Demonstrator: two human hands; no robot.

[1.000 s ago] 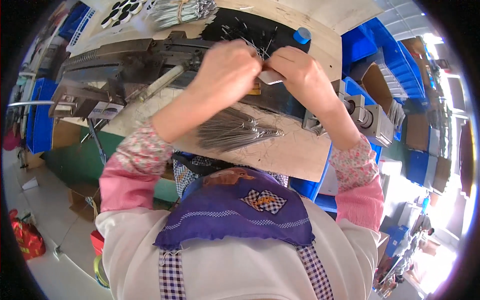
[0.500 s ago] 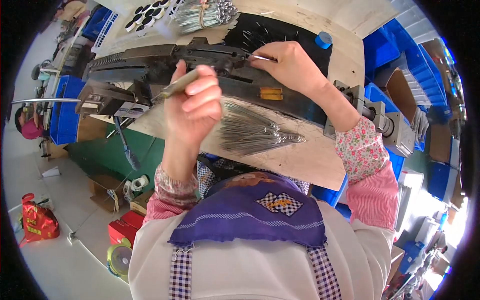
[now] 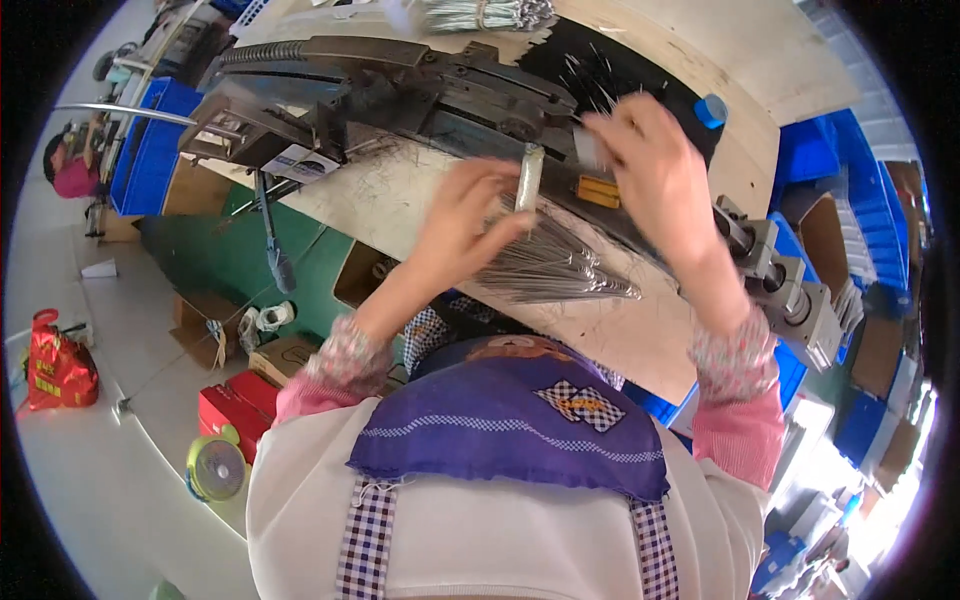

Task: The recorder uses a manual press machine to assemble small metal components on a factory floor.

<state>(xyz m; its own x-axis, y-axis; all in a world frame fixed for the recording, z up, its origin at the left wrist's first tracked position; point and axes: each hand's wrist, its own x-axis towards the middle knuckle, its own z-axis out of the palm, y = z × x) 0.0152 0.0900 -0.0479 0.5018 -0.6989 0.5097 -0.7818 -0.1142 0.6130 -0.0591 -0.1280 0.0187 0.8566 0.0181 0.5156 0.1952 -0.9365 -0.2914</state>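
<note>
From the head camera, looking down over our own purple bib and checked straps, we see a pale wooden worktop (image 3: 640, 345) scratched with fine lines.

Our left hand (image 3: 470, 225) is closed around a short, pale, stick-like handle (image 3: 528, 178), held upright just above a fanned bundle of thin metal wires (image 3: 550, 270). The wires are grey, stiff and needle-fine, lying flat on the worktop and spreading toward the right.

Our right hand (image 3: 650, 170) is raised beside a long dark metal machine (image 3: 400, 90), its fingers pinched on what seems to be a small pale piece (image 3: 588, 150); motion blur makes it hard to be sure. The machine looks heavy, greasy and angular, with an orange block (image 3: 598, 192) on its near side.

We judge the step in hand to be feeding a piece into the machine, with the wire bundle waiting as stock. The next move would call for a steady pinch and careful lining-up at the machine's edge.

Blue plastic bins (image 3: 830, 170) crowd the right, and a red bag (image 3: 58, 365) sits on the floor at left.
</note>
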